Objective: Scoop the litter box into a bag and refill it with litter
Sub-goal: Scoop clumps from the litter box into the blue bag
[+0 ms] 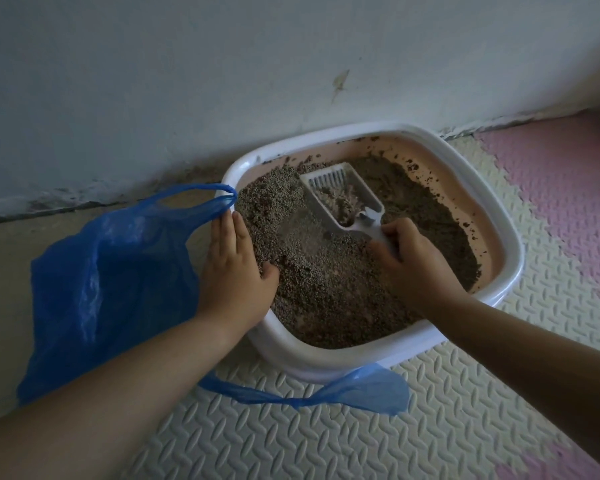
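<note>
Box (499, 216) sits on the mat (447, 427) by the wall (187, 81). Right hand (407, 259) grips the scoop (343, 199), its length pointing away-left, litter inside. Bag (111, 278) lies just left of the box, by the left hand (232, 268), flat on the rim.

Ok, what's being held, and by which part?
The right hand grips the scoop by its handle, fingers curled round it. The left hand holds nothing; it lies flat on the rim of the litter box.

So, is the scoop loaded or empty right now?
Partly loaded: a small heap of litter sits in the slotted bowl of the scoop, near the handle that the right hand grips.
</note>
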Available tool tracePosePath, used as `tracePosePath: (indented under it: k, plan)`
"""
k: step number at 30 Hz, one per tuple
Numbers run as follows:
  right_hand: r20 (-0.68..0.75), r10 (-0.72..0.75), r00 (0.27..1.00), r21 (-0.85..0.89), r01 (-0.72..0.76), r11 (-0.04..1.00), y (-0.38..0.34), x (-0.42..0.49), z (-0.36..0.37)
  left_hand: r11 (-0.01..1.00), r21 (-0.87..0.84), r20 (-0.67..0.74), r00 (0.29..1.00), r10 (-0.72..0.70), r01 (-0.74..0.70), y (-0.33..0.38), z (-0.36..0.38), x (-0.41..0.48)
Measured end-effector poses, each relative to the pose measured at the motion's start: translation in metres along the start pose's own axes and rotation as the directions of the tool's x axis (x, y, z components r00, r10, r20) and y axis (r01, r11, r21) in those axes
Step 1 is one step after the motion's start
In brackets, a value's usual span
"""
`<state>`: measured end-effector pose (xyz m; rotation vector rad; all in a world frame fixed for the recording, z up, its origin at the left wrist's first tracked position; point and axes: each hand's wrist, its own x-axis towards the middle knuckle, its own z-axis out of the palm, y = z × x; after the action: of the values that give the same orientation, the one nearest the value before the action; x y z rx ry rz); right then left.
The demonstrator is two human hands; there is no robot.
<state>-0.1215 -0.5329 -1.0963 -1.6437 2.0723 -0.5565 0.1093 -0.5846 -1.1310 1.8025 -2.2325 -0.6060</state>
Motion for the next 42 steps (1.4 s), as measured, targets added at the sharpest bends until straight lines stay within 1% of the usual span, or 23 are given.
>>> tracePosePath:
  k: [1, 3, 8, 9, 12, 15, 17, 18, 20, 23, 26, 27, 31, 33, 35, 38, 40, 42]
  plan:
    - [-0.012, -0.01, 1.0, -0.019, 0.01, 1.0, 0.001, 0.0, -0.001, 1.0, 0.007, -0.002, 1.0, 0.003, -0.003, 0.0, 0.0, 0.0]
    - [0.006, -0.06, 0.998, -0.075, 0.06, 0.995, 0.003, -0.001, -0.001, 1.0, 0.026, -0.008, 1.0, 0.005, -0.005, 0.0, 0.0, 0.0]
    - [0.016, -0.098, 0.995, -0.094, 0.099, 0.991, 0.004, -0.001, 0.0, 0.997, 0.074, 0.006, 1.0, 0.003, -0.004, 0.002, -0.002, 0.0]
    - [0.024, -0.097, 0.995, -0.089, 0.099, 0.991, 0.005, -0.001, 0.001, 0.996, 0.089, 0.011, 1.0, 0.005, -0.006, 0.002, -0.003, 0.001]
    - [-0.018, -0.038, 0.999, -0.05, 0.037, 0.998, 0.008, -0.001, 0.003, 0.991, 0.137, 0.024, 1.0, 0.008, -0.011, 0.003, -0.004, 0.002]
    - [0.03, -0.061, 0.998, -0.119, 0.064, 0.991, 0.012, -0.002, 0.007, 0.987, 0.162, 0.035, 0.999, 0.004, -0.009, 0.003, -0.005, 0.003]
    - [0.013, -0.05, 0.999, -0.106, 0.051, 0.993, 0.013, -0.003, 0.005, 0.983, 0.179, 0.053, 0.998, 0.02, -0.029, 0.001, -0.005, 0.003]
    - [0.01, -0.065, 0.998, -0.122, 0.066, 0.99, 0.013, -0.003, 0.004, 0.981, 0.188, 0.06, 0.998, 0.033, -0.044, 0.0, -0.006, 0.003]
    - [0.05, -0.104, 0.993, -0.186, 0.112, 0.976, 0.014, -0.002, 0.001, 0.976, 0.203, 0.079, 0.995, 0.068, -0.083, -0.005, -0.008, 0.005]
    - [0.05, -0.094, 0.994, -0.192, 0.102, 0.976, 0.015, 0.0, -0.003, 0.97, 0.193, 0.128, 0.984, 0.123, -0.147, -0.012, -0.014, 0.005]
    - [0.071, -0.116, 0.991, -0.227, 0.129, 0.965, 0.016, 0.003, -0.004, 0.966, 0.186, 0.139, 0.978, 0.156, -0.18, -0.017, -0.016, 0.006]
    - [0.072, -0.107, 0.992, -0.227, 0.121, 0.966, 0.016, 0.002, -0.005, 0.966, 0.183, 0.139, 0.977, 0.16, -0.184, -0.017, -0.016, 0.005]
    - [0.099, -0.148, 0.984, -0.258, 0.169, 0.951, 0.017, -0.002, -0.002, 0.967, 0.174, 0.128, 0.978, 0.167, -0.188, -0.018, -0.015, 0.006]
    - [0.099, -0.134, 0.986, -0.245, 0.155, 0.957, 0.018, -0.003, -0.002, 0.965, 0.179, 0.131, 0.977, 0.168, -0.19, -0.018, -0.015, 0.006]
    - [0.115, -0.127, 0.985, -0.27, 0.154, 0.95, 0.02, -0.001, -0.004, 0.965, 0.183, 0.129, 0.977, 0.167, -0.189, -0.018, -0.015, 0.006]
    - [0.086, -0.091, 0.992, -0.254, 0.11, 0.961, 0.021, 0.0, -0.008, 0.965, 0.181, 0.126, 0.978, 0.168, -0.19, -0.018, -0.015, 0.006]
    - [0.096, -0.091, 0.991, -0.257, 0.113, 0.96, 0.021, 0.001, -0.009, 0.966, 0.184, 0.126, 0.979, 0.163, -0.184, -0.017, -0.015, 0.006]
    - [0.094, -0.083, 0.992, -0.228, 0.103, 0.968, 0.022, 0.001, -0.009, 0.969, 0.18, 0.12, 0.982, 0.147, -0.167, -0.016, -0.015, 0.005]
